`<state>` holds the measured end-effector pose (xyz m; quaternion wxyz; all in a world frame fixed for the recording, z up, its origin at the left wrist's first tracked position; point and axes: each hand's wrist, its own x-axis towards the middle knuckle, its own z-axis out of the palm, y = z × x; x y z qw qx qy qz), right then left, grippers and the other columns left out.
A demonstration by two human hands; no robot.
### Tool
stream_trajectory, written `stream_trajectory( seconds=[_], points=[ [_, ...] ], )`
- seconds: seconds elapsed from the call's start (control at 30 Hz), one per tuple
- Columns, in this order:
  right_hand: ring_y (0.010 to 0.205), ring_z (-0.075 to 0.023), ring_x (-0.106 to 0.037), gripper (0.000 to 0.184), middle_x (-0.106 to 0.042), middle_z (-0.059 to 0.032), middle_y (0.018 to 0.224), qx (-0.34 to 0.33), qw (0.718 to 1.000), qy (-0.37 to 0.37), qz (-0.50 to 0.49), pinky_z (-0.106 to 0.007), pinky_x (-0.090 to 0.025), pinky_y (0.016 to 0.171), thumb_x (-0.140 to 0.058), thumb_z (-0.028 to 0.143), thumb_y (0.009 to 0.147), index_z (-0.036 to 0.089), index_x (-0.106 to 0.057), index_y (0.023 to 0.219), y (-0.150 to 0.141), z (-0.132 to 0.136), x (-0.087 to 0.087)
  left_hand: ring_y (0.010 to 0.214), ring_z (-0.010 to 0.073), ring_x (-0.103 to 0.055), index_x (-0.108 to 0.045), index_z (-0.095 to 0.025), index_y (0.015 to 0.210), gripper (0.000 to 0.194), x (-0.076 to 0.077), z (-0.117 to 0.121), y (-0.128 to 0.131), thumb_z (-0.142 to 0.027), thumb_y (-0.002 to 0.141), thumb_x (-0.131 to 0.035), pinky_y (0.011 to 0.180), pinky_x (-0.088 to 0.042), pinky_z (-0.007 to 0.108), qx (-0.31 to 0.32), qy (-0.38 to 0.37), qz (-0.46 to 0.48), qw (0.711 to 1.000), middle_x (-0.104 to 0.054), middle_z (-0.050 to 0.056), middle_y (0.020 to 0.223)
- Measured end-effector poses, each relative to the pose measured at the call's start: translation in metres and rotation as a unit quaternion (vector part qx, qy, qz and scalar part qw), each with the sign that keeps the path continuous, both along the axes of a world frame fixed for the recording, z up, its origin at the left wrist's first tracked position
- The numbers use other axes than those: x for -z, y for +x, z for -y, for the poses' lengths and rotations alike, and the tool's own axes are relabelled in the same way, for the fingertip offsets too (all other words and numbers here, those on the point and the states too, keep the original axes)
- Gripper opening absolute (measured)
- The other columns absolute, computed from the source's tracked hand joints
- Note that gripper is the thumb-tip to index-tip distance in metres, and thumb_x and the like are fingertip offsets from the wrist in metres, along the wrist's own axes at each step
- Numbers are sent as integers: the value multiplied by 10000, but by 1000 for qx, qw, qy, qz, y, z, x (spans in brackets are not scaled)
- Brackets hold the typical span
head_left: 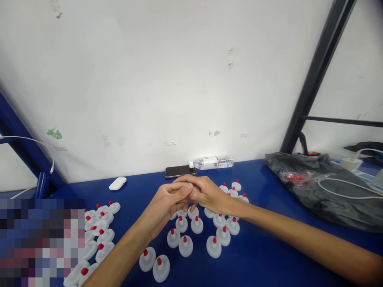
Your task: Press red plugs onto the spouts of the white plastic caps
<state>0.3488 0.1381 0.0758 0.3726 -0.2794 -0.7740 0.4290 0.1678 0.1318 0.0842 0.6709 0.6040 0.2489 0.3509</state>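
Note:
My left hand (167,198) and my right hand (209,196) meet above the middle of the blue table, fingers closed against each other. The left thumb lies over the right fingers. Whatever may be between the palms is hidden. Below and around them stand several translucent white domed cups with red tips, some partly covered by the hands. One such cup (185,246) is under the left hand, and another (214,247) is nearer to me on the right. More cups (105,236) cluster left of my left forearm.
A black phone (176,171) and a clear water bottle (212,162) lie by the wall. A white earbud case (117,183) sits left. At right is a dark plastic bag (311,199) with a white cable and a small bag of red pieces (296,177). Metal posts flank the table.

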Motion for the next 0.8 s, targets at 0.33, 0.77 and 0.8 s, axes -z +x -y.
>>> stream_trajectory(
  seconds=[0.33, 0.77, 0.8],
  points=[
    [810, -169, -759, 372, -713, -69, 1149, -12, 1000, 6, -5, -249, -632, 612, -475, 448, 1068, 262, -593, 1367, 1, -4, 10, 657, 119, -568, -787, -112, 924, 347, 1, -2, 0, -436, 951, -665, 583, -362, 252, -12, -1, -15, 1000, -680, 63, 764],
    [767, -141, -738, 345, -705, -51, 1166, 13, 999, 30, 8, -234, -619, 605, -455, 412, 1075, 287, -635, 1342, -2, 1, 2, 661, 130, -584, -788, -119, 920, 383, 1, -1, 0, -475, 950, -650, 518, -363, 221, -22, 6, -37, 999, -669, 63, 727],
    [746, -141, -738, 353, -710, -50, 1131, 10, 999, 28, 12, -238, -617, 598, -439, 403, 1080, 282, -623, 1356, -1, 0, 3, 669, 133, -588, -788, -120, 930, 388, 2, -1, 0, -479, 953, -643, 521, -366, 221, -23, 7, -40, 999, -672, 66, 735]
  ],
)
